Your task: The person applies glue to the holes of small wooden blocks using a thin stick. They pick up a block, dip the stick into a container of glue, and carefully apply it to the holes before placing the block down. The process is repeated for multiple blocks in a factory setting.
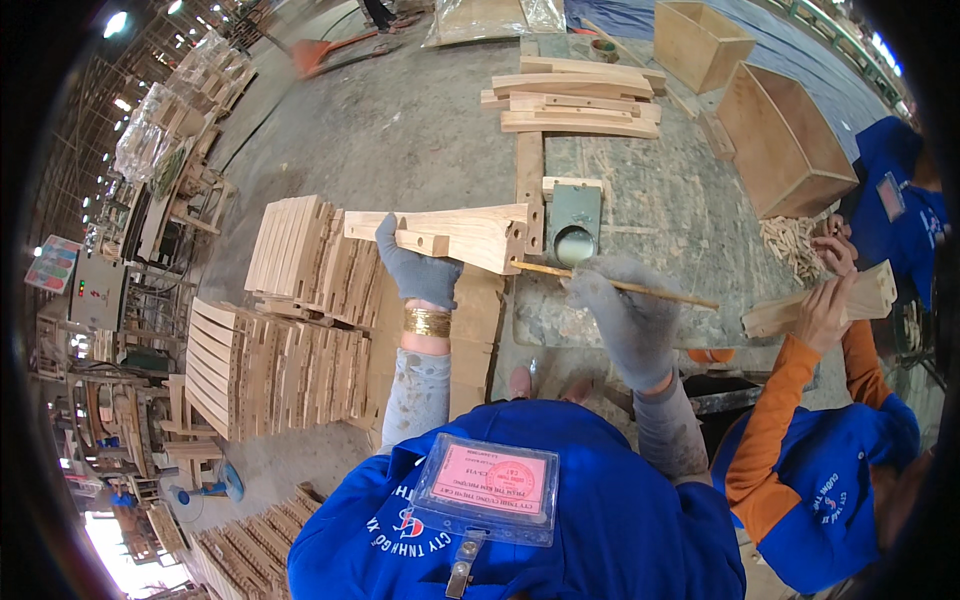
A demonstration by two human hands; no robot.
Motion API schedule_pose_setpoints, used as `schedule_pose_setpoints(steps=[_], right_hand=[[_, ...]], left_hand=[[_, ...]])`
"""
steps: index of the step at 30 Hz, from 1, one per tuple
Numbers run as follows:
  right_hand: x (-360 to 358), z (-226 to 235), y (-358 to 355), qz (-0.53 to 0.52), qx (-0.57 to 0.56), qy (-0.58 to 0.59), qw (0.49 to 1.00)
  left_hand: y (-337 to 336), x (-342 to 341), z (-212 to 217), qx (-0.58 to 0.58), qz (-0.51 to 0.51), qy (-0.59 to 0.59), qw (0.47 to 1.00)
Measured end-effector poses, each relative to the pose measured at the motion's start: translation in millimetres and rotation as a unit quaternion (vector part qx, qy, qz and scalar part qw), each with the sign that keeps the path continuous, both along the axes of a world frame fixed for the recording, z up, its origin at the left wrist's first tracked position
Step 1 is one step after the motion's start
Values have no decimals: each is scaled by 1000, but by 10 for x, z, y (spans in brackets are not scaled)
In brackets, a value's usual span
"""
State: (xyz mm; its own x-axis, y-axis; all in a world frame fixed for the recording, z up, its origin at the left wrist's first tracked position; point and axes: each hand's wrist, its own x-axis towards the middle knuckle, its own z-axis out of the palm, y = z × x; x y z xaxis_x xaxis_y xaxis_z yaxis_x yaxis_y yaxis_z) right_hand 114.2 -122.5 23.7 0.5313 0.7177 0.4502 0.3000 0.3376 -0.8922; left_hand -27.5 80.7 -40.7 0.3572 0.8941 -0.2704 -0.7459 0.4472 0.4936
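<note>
A gloved left hand (416, 268) clamps a pale, curved wooden part (455, 233) above the worktable's (660, 215) left edge, while the gloved right hand (630, 315) closes around a thin stick (610, 284) whose tip touches the part's end. A green glue pot (574, 225) sits just beyond; stacked slats (290, 250) lie left.

head view | worn on head, looks steeply down | close over hands and workbench (640, 200) | wide fisheye, single view
</note>
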Motion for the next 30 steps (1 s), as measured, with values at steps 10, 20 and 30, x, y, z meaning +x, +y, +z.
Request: schedule_pose_setpoints(steps=[10, 20, 30], right_hand=[[175, 40, -45, 67, 75, -115, 988], [393, 183, -250, 105, 61, -148, 981], [-143, -246, 242, -131, 78, -165, 974]], left_hand=[[-28, 14, 69, 4, 27, 11, 1000], [-96, 29, 104, 34, 16, 38, 999], [-182, 96, 253, 47, 0, 27, 999]])
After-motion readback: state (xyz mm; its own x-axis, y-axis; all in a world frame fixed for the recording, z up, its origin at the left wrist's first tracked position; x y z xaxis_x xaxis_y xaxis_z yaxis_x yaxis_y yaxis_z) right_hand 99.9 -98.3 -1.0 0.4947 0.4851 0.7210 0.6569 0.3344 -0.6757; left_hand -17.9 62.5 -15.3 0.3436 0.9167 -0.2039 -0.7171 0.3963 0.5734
